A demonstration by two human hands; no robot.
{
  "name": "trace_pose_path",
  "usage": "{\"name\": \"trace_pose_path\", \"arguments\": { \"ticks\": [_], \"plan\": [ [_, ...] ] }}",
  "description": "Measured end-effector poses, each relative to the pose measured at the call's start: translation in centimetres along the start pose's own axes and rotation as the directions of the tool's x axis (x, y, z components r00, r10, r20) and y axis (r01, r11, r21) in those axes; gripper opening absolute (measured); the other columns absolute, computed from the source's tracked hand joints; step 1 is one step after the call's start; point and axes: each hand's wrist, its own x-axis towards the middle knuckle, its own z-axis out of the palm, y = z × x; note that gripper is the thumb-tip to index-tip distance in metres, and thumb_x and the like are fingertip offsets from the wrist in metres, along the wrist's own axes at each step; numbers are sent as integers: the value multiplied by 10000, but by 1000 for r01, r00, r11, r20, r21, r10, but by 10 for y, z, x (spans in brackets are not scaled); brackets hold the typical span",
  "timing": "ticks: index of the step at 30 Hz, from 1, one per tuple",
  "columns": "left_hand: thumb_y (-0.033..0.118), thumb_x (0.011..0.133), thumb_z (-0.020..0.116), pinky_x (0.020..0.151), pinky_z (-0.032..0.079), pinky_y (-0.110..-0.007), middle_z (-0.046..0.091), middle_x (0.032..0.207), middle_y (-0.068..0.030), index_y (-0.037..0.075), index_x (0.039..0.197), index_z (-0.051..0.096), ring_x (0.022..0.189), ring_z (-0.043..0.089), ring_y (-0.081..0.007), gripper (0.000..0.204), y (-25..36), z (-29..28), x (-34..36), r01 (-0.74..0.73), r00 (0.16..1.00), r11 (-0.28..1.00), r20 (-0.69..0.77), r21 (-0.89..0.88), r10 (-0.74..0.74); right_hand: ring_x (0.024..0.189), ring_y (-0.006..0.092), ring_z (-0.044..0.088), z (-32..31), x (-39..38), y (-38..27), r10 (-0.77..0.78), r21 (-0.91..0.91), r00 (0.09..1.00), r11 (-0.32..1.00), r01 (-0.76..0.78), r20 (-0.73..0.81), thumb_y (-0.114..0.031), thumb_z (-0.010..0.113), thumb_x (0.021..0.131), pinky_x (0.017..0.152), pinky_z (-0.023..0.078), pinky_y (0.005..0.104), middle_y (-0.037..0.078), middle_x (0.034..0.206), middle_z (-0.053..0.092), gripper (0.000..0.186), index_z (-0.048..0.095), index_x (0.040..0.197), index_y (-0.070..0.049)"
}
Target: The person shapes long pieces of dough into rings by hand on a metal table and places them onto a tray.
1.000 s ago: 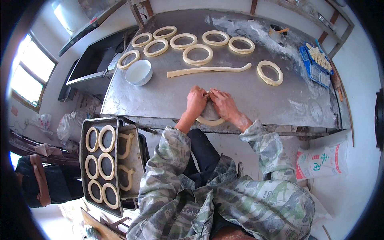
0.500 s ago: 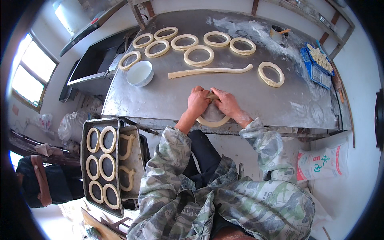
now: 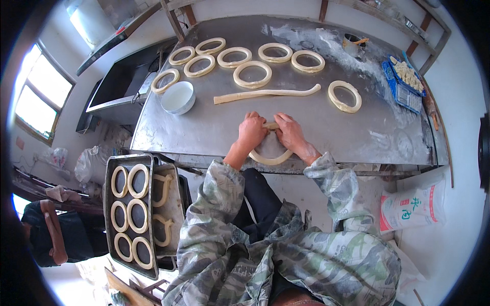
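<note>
At the near edge of the metal table (image 3: 204, 133), a dough ring (image 3: 270, 159) lies between my hands. My left hand (image 3: 252, 130) is closed on its far left part. On the far right part, my right hand (image 3: 290, 131) is closed too. A short stretch of dough shows between my fingers. Just beyond my hands lies a straight dough strip (image 3: 265, 95), its right end curving up. Farther off, several finished dough rings (image 3: 252, 75) rest on the table, and a single dough ring (image 3: 344, 96) sits to the right.
A white bowl (image 3: 177, 98) stands on the table's left. At the right are a blue tray of dough pieces (image 3: 407, 75), a rolling pin (image 3: 432, 109) and a metal cup (image 3: 352, 45). Baking trays (image 3: 153, 214) with dough rings are at lower left; a white sack (image 3: 412, 208) is at lower right.
My hands have drawn slightly apart along the ring, with more dough showing between them. My right fingers have shifted slightly to the right. Both hands keep hold of the ring.
</note>
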Motion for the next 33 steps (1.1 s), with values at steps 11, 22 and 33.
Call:
{"name": "trace_pose_path", "arguments": {
  "ticks": [11,22,33],
  "plan": [
    [267,742,754,849,550,-460,691,1013,-173,68,943,754,946,688,-367,283,-5,-30,-24,281,952,958,107,62,-286,841,324,695,-35,-3,-5,105,-423,972,906,-7,209,-87,656,820,748,569,451,129,992,663,178,685,986,-29],
    [67,708,781,930,492,-433,669,1095,-92,63,1024,680,1050,635,-313,331,6,-97,-43,-281,929,959,-240,39,282,1181,333,611,-92,-5,-22,-366,-221,930,909,353,-21,-69,672,832,996,503,421,145,1187,662,373,650,1199,-4],
    [132,831,670,976,462,-439,661,1008,-76,66,1027,725,1008,631,-297,214,-11,-22,-70,-342,939,939,-55,-23,341,1105,336,631,-31,-22,-37,-209,63,935,978,199,288,-192,700,828,961,507,431,131,1184,684,296,699,1070,-20]
  ]
}}
